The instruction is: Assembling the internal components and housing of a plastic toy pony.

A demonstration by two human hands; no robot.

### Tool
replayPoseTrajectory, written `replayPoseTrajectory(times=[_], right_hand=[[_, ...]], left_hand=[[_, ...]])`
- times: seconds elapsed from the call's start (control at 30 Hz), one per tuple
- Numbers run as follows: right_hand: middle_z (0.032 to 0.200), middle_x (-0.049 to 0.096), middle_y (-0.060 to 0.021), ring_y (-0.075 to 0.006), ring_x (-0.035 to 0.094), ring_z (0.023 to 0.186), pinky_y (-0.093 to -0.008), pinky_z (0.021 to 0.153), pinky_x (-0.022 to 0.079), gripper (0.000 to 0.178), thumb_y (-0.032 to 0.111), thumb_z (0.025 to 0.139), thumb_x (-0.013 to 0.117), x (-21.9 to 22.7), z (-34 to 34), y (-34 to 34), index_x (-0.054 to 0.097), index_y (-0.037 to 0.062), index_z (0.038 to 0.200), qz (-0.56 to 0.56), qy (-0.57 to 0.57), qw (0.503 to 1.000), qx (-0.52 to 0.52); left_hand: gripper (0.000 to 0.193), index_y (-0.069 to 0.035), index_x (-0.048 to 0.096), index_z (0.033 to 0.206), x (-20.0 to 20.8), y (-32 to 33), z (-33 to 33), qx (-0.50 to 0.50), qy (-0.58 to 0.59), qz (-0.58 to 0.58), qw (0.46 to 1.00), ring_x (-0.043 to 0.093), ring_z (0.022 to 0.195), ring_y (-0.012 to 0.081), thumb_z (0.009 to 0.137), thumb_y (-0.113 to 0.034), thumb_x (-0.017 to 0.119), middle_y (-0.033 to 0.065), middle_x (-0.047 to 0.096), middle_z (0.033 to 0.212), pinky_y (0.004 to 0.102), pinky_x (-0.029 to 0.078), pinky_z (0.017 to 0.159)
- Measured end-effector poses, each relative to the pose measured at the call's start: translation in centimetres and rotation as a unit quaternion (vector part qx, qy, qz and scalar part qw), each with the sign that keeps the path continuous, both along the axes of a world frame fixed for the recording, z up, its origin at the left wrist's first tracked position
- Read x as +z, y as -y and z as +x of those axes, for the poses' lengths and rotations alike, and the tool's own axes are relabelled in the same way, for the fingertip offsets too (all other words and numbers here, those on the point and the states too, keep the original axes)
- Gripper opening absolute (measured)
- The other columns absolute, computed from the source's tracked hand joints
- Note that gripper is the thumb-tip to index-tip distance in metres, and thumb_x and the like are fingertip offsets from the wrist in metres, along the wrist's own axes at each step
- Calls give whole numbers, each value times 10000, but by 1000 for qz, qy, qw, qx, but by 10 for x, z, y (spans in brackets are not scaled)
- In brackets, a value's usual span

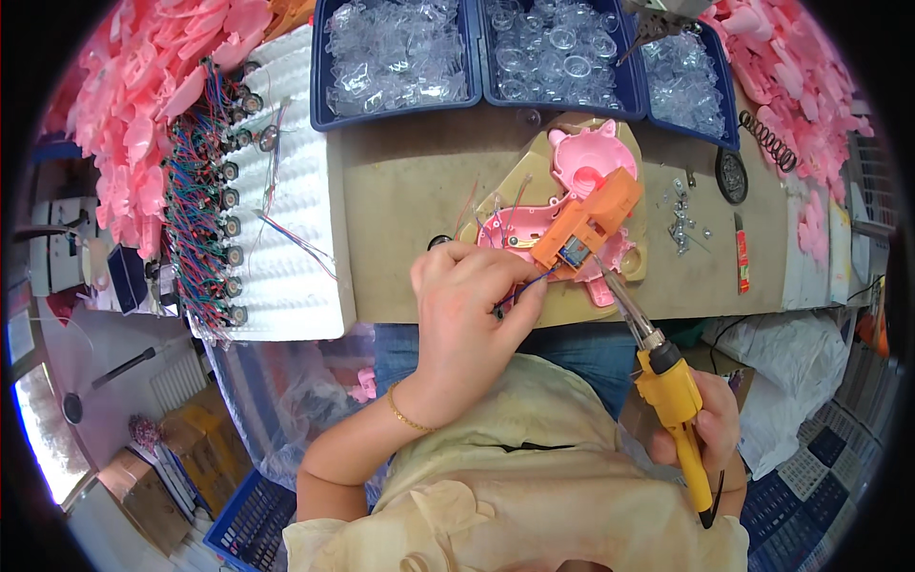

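Observation:
My right hand [710,419] is wrapped round a yellow soldering gun [675,396], its metal tip slanting up to an orange plastic housing [596,214]. The tip meets or nearly meets the small component set in the housing's lower end. With fingers pinched, my left hand [481,296] holds thin dark wires [524,286] that run to that same spot. Beneath the housing lies an open pink plastic toy shell [591,157], seated on a tan board [524,181]. Loose wires and a round black speaker [439,242] show just beyond my left knuckles.
Blue bins [400,114] of clear plastic parts line the back. To the left, a white foam tray [295,191] carries wired speakers [231,198]. Screws [681,219], a black round mesh piece [732,176] and a red strip [742,257] lie right. Pink parts [133,124] are heaped at both sides.

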State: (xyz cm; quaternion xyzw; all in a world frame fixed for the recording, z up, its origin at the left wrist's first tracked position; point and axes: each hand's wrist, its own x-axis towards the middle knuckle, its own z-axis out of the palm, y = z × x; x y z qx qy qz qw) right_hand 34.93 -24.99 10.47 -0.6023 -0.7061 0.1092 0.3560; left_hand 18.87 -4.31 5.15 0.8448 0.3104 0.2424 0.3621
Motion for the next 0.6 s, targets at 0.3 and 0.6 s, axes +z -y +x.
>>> replayPoseTrajectory(times=[0.3, 0.6], right_hand=[[1074, 551, -297, -342, 630, 739, -356, 607, 523, 613, 284, 868, 619, -7, 4, 4, 248, 65, 1304, 40, -13, 997, -63], [1274, 447, -199, -285, 483, 1150, -405, 955, 401, 655, 387, 827, 657, -23, 0, 22, 333, 126, 1333, 22, -254, 956, -147]], left_hand=[[185, -99, 668, 908, 8, -1, -13, -46, -8, 148, 988, 522, 857, 218, 726, -69, 672, 9, 614, 832, 346, 370, 801], [104, -109, 644, 850, 23, -6, 2, -6, 7, -61, 998, 531, 734, 207, 750, -100, 670, 18, 577, 723, 350, 352, 750]])
